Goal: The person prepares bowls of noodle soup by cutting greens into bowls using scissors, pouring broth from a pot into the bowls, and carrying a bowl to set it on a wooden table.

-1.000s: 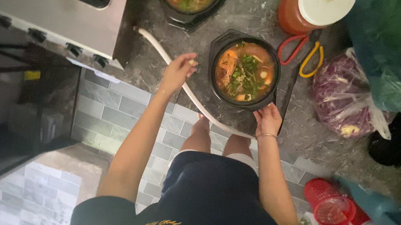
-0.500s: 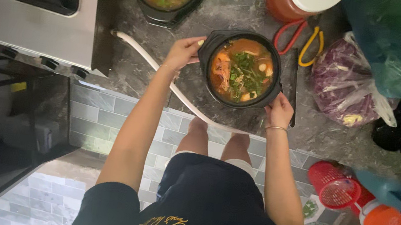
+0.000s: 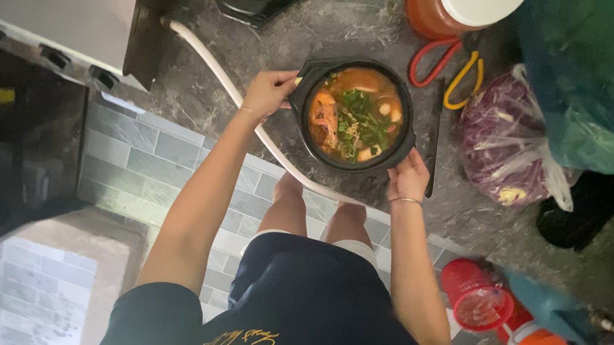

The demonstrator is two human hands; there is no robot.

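Firmly, both hands grip the round black stew bowl; marble counter beneath.

light: dim, soft | shadows: deep (left side) | edges: blurred

Head view, looking down at the person's own body. Both bare arms reach fwd toward 12 o'clock, elbows a bit bent. Left hand sits at approx 11 o'clock, fingers curled in a grip, thin bracelet on wrist. Right hand sits at approx 1 o'clock, nearer the body, fingers curled up, thumb side inward, bracelet on wrist too.
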